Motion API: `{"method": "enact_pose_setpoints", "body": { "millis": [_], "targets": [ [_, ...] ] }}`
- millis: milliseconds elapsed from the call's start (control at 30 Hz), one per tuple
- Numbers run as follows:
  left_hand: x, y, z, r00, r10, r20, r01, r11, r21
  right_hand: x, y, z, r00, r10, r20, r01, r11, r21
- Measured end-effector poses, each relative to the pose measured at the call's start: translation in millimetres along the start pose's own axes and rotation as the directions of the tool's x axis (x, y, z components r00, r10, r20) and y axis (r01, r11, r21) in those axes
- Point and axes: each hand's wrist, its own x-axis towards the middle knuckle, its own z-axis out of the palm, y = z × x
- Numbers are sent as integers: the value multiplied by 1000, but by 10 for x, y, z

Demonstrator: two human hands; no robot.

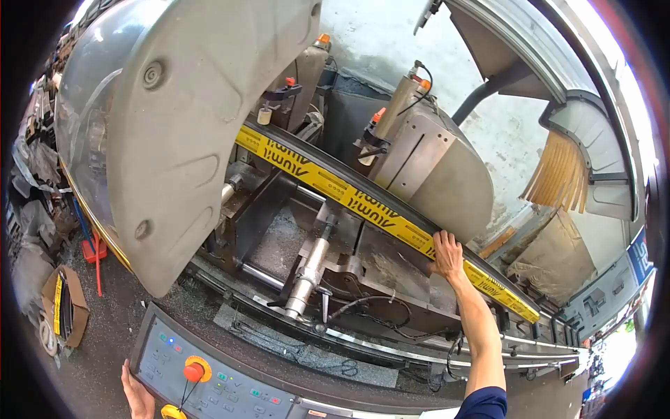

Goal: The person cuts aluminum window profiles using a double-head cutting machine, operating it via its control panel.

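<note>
A long dark profile (329, 183) with yellow printed film along its face lies slantwise across the saw bed. My right hand (447, 255) grips it toward its right end, fingers over the upper edge and thumb on the near side. At the lower left, my left hand (137, 397) is beside the left edge of the control panel (230, 380), its visible fingers stretched out and holding nothing. A red emergency stop button (193, 372) with an orange collar sits on that panel, to the right of my left hand.
A large grey guard (183, 126) stands at the left over the bed. Behind the profile is a metal saw head cover (436, 167); in front is a clamp cylinder (307, 279). A cardboard box (75, 322) with film-wrapped pieces stands on the floor.
</note>
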Motion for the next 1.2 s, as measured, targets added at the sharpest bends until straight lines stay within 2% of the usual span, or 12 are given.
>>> {"method": "enact_pose_setpoints", "body": {
  "millis": [167,233,267,300,367,467,633,700,833,900,967,1200],
  "targets": [
    [-103,-14,-22,996,3,-90,-18,984,-177,-253,153,-247,998,-61,-21,59,995,-83],
    [-24,-128,-126,920,20,-391,-145,945,-293,-363,244,-439,998,-61,-26,60,996,-71],
    [27,-206,-115,733,326,-598,-299,943,147,-430,290,-530,998,-55,-33,52,996,-69],
    [-45,-84,56,731,316,-605,-291,946,142,-516,344,-632,997,-65,-28,63,995,-75],
    [-248,270,722,607,738,-295,-333,573,749,-702,464,-874,998,-53,-34,51,996,-78],
    [-444,549,1550,501,865,11,-626,354,694,-1081,611,-1240,999,-41,21,42,998,-53],
    [-682,517,2247,721,678,143,-653,596,467,-1832,789,-1612,999,28,33,-27,999,-16],
    [-685,499,2428,839,435,327,-516,826,226,-2182,821,-1836,992,86,92,-86,996,-3],
    [-736,599,2783,764,431,480,-582,781,226,-3040,814,-2547,977,156,148,-163,986,39],
    [-705,796,3010,548,491,677,-800,544,252,-3553,756,-2959,967,193,165,-204,977,57],
    [-600,1010,3370,328,641,694,-926,362,103,-4087,644,-3359,952,242,188,-264,959,106],
    [-610,1703,4691,298,889,348,-935,346,-82,-5815,-391,-4818,895,386,222,-434,867,244]
  ]
}}
